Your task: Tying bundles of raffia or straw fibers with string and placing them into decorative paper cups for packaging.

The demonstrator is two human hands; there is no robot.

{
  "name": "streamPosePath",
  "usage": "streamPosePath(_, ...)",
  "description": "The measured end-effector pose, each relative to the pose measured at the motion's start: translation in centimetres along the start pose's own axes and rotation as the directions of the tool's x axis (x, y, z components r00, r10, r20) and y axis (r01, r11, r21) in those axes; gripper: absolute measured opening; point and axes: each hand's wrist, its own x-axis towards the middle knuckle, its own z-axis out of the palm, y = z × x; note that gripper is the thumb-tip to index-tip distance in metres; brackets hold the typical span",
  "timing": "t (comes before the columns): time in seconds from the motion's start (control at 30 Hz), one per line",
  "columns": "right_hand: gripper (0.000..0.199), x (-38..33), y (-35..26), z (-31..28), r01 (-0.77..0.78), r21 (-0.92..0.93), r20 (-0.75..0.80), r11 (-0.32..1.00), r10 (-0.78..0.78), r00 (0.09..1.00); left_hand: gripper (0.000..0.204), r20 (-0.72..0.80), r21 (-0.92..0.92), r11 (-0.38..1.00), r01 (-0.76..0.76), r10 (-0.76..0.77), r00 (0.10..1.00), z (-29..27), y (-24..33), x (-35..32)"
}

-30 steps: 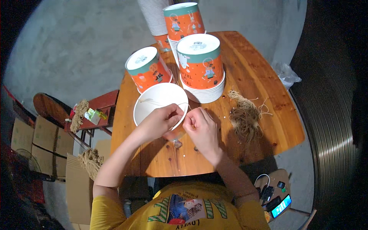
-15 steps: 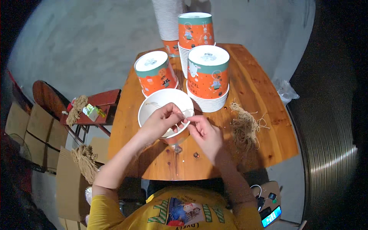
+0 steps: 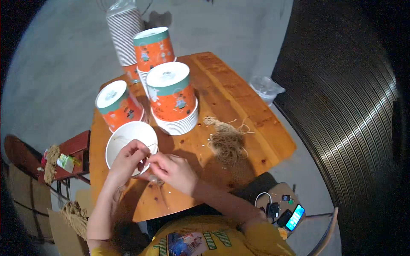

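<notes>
Crowding the open bucket: upturned bucket stacks behind, twine bundle right, on desk. Left hand and right hand pinch thin cord at rim.

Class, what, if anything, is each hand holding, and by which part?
The left hand and right hand seem to pinch a thin cord at the bucket's rim; the gripped part is hidden.

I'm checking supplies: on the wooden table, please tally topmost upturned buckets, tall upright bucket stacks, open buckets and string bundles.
Upturned orange-and-green paper buckets, topmost only: 3
Tall upright stack of white-rimmed paper buckets: 1
Open, white-lined paper bucket: 1
Tan, tangled string bundle: 1
Total: 6
</notes>
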Motion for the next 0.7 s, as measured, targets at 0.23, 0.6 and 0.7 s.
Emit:
streamPosePath(0.23, 0.011, 0.1, -0.5, -0.3, 0.052, 0.009, 0.021, 0.999, -0.052, 0.998, 0.007, 0.013, -0.069, 0.997, 0.023, -0.023, 1.000, 0.1, -0.2, 0.5)
streamPosePath(0.6, 0.008, 0.2, -0.4, -0.7, 0.065, -0.003, 0.025, 0.998, -0.065, 0.998, 0.010, 0.095, 0.005, 1.000, 0.009, -0.010, 0.995, 0.3, 0.7, -0.1)
streamPosePath(0.7, 0.010, 0.1, -0.2, -0.7, 0.060, -0.013, 0.030, 0.998, -0.059, 0.998, 0.011, 0.138, -0.015, 1.000, 0.019, -0.017, 0.990, 0.1, 0.5, 0.0)
